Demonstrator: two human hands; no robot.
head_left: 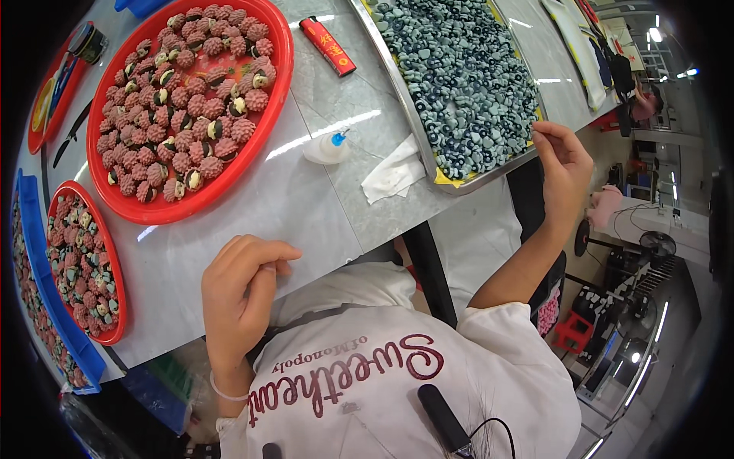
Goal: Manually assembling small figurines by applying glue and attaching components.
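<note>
Marble-grey table edge [229, 264] at lower centre is bearing the left hand [241, 294], fingers curling loosely, gripping nothing. Farther right, the right hand [562, 164] is reaching up, fingertips pinching at the steel tray [397, 84] of small grey pieces [466, 76].

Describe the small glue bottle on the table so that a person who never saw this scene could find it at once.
Start at the big round red tray full of pink pieces, and look just to its right on the grey table. There lies the small white bottle, on its side beside a crumpled white tissue. Its blue tip sets it apart from the red lighter farther up.
</note>
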